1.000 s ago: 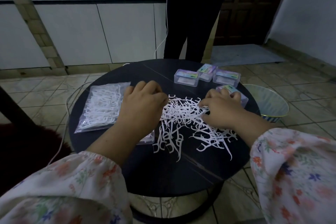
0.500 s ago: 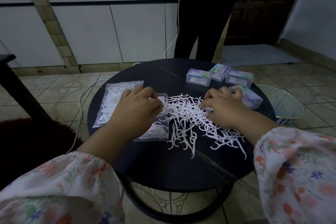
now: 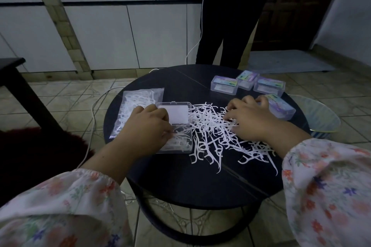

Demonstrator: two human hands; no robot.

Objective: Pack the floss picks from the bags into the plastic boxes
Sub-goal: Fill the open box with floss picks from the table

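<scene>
White plastic floss picks (image 3: 214, 128) lie in a loose heap across the middle of your round black table (image 3: 200, 182), spreading from the centre toward your right forearm. Your left hand (image 3: 148, 128) rests with curled fingers over the open clear plastic box (image 3: 176, 126), whose lid stands back behind the tray; a few picks already lie in the tray, partly hidden under your fingers, and you cannot tell from here whether that hand pinches any. Your right hand (image 3: 249, 120) sits on the far right part of the heap, fingers bent down into the picks, though whether it actually grips some is not clear. Just left of the open box lies a clear plastic bag of floss picks (image 3: 136, 106), its near end covered by your left hand. Three closed clear boxes with coloured labels (image 3: 248, 84) sit together at the far right edge, and a fourth closed labelled box (image 3: 281, 108) lies just behind your right hand. Beyond the table stands a person in dark trousers (image 3: 224, 26), with a white cable (image 3: 197, 42) hanging beside them. A round glass-topped bin (image 3: 323, 118) sits on the tiled floor, to the right of the table.
</scene>
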